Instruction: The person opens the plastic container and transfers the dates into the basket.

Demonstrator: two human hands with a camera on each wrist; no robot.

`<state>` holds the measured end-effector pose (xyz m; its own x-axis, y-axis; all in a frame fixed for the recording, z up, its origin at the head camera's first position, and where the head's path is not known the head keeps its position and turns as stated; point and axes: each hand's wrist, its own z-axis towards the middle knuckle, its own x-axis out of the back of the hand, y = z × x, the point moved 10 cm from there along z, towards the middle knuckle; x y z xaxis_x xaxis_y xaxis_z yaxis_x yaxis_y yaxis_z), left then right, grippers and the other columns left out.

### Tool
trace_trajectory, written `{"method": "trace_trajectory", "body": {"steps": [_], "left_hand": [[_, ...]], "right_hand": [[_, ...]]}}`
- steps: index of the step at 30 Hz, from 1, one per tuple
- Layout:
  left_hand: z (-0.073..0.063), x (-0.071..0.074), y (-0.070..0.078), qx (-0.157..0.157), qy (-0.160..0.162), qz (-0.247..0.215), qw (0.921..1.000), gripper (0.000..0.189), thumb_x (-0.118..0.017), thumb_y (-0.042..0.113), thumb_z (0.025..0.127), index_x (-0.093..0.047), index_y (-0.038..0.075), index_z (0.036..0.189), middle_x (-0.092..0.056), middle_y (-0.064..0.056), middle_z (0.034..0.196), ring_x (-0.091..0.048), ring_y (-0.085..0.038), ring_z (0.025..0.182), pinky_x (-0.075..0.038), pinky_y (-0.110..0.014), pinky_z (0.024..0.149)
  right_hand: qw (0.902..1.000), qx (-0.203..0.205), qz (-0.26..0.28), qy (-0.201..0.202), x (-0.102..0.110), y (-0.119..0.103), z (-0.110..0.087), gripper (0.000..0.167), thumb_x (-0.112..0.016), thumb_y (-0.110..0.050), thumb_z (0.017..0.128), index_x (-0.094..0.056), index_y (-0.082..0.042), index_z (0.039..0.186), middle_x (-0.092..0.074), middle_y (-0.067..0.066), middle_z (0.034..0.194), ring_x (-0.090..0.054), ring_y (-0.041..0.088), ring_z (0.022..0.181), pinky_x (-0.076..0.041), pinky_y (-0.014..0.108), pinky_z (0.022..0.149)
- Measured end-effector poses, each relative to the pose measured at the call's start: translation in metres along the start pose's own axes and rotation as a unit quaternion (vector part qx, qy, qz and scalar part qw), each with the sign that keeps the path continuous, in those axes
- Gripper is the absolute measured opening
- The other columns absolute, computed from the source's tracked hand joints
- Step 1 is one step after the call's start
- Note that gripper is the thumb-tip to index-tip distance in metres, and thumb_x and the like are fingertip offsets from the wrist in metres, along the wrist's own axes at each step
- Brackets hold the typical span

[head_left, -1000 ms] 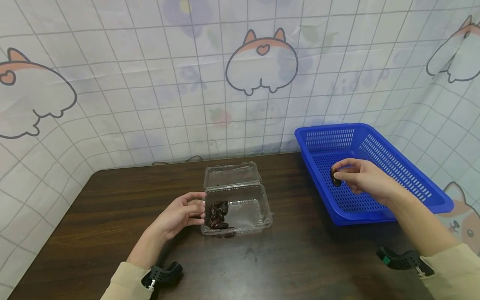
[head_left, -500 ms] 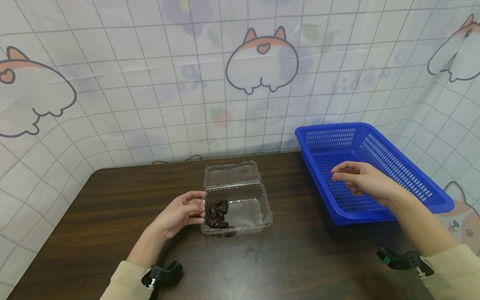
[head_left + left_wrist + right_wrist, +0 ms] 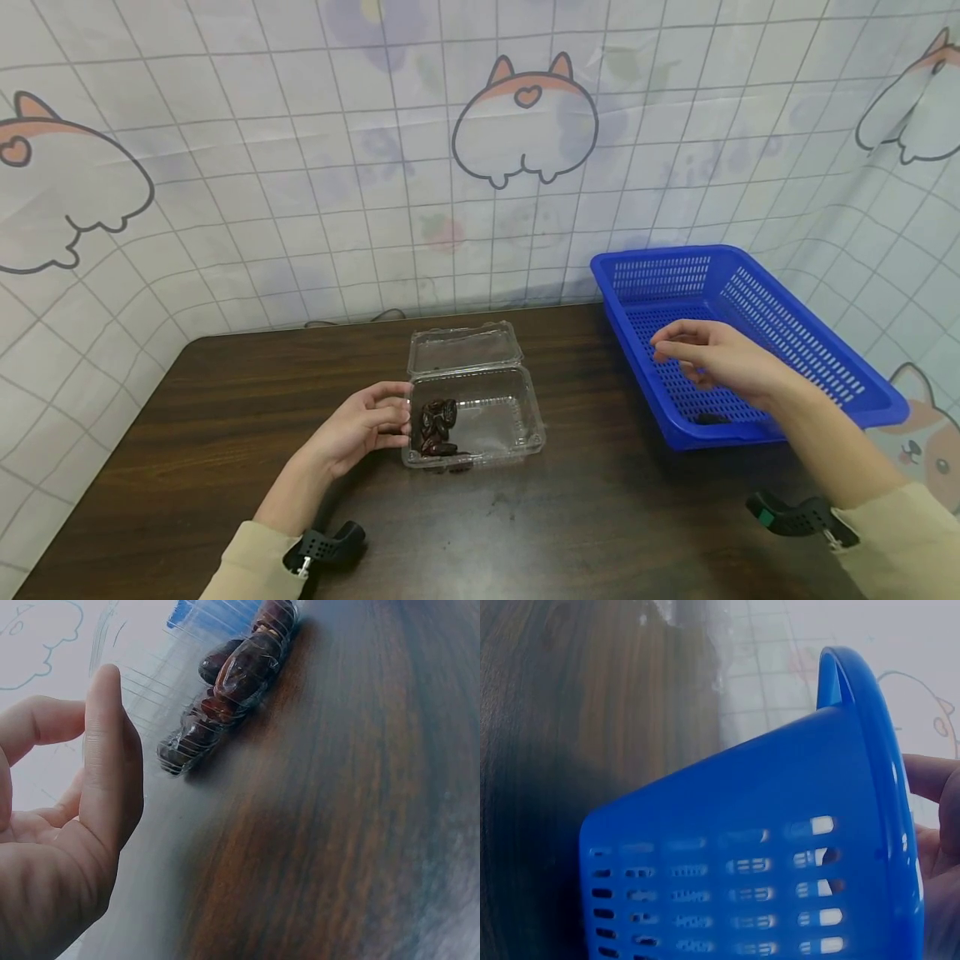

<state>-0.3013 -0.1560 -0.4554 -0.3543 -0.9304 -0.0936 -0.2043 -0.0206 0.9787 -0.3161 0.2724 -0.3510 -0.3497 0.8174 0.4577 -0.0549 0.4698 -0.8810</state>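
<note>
In the head view, a clear plastic clamshell box (image 3: 487, 417) stands on the table with its lid (image 3: 465, 348) folded back. Several dark, glossy dates (image 3: 437, 427) are heaped at its left end; the left wrist view shows these dates (image 3: 244, 671) through the ribbed wall. My left hand (image 3: 360, 429) is at the box's left side, fingertips at the rim, not curled round it. Over the blue basket (image 3: 626, 337) hovers my right hand (image 3: 712, 358), fingers loosely bent and holding nothing. A dark date (image 3: 711, 418) lies on the basket floor near its front edge.
The slotted wall of the basket (image 3: 727, 802) fills much of the right wrist view. Brown wood-grain table (image 3: 247, 383) lies under everything. Behind it hangs a white gridded cloth (image 3: 300, 167) with cartoon drawings. Each wrist wears a black strap (image 3: 326, 548).
My right hand has let go of the date it pinched, and a date now shows on the basket floor. That hand has shifted slightly left. My left hand stays put.
</note>
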Motion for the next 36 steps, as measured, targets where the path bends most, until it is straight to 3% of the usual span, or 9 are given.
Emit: {"method": "trace_trajectory", "body": {"steps": [17,27,36], "left_hand": [[0.000,0.000,-0.001,-0.002,0.001,-0.003,1.0000,0.057,-0.060,0.002,0.101,-0.035,-0.006,0.151,-0.060,-0.008,0.104,-0.065,-0.016,0.084,-0.061,-0.034,0.080],[0.001,0.001,-0.003,-0.002,0.001,-0.003,1.0000,0.057,-0.060,0.003,0.101,-0.034,-0.005,0.151,-0.061,-0.008,0.105,-0.065,-0.015,0.085,-0.061,-0.034,0.081],[0.000,0.001,-0.002,-0.003,0.000,-0.005,1.0000,0.058,-0.060,0.003,0.101,-0.034,-0.005,0.152,-0.061,-0.007,0.105,-0.065,-0.015,0.085,-0.061,-0.034,0.081]], "right_hand": [[0.9992,0.036,0.001,-0.016,-0.017,-0.030,0.012,0.040,-0.058,-0.029,0.107,-0.055,0.004,0.131,-0.062,0.021,0.115,-0.046,0.018,0.065,-0.040,0.028,0.052],[0.9975,0.045,0.025,-0.048,-0.044,-0.047,0.022,0.031,-0.059,-0.025,0.107,-0.057,0.000,0.125,-0.065,0.019,0.111,-0.042,0.016,0.062,-0.036,0.029,0.055],[0.9945,0.043,0.028,-0.092,-0.076,-0.057,0.030,0.032,-0.059,-0.026,0.107,-0.058,-0.001,0.126,-0.067,0.017,0.111,-0.049,0.017,0.066,-0.039,0.026,0.055]]}}
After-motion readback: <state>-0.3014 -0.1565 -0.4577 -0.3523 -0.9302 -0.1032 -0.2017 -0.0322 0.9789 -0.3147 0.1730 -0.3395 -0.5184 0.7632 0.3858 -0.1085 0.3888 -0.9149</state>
